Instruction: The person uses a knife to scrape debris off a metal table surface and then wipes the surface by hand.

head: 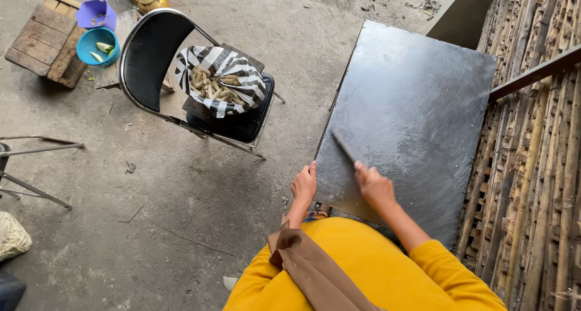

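A dark metal desk (417, 105) was seen at three o'clock, set against a bamboo wall (538, 166). A black folding chair (151, 57) stood at eleven o'clock, well apart from the desk, and a zebra-striped bag (245, 75) of pale pods (212, 84) was carried on its seat. The right hand (375, 187) was closed around a thin dark blade (344, 146), which was laid flat on the desk and pointed toward eleven o'clock. The left hand (304, 185) was rested at the desk's near edge, its fingers loosely curled on nothing.
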